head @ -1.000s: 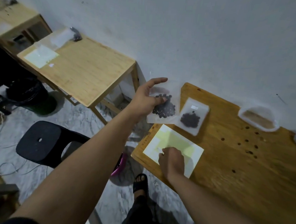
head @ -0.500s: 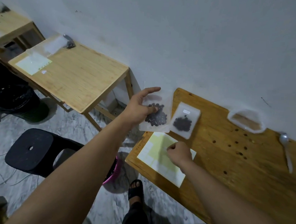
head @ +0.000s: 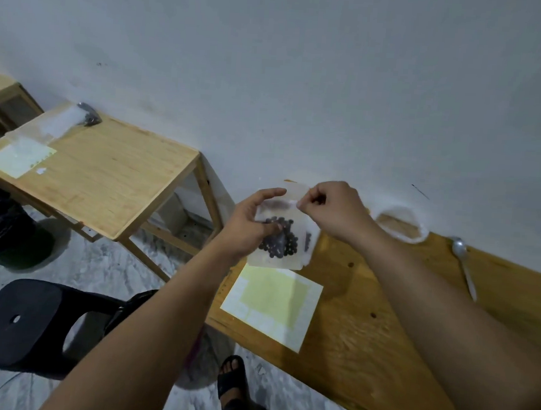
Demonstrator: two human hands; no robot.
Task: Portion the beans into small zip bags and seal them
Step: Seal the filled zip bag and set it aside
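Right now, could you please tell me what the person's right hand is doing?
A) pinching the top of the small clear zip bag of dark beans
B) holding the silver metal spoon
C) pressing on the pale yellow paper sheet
A: the right hand pinches the top edge of the small clear zip bag of dark beans, which the left hand holds from the side.

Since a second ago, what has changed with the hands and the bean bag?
The right hand lifted off the sheet and now pinches the top edge of the bean bag. The left hand kept holding that bag. The sheet and the spoon stayed where they were.
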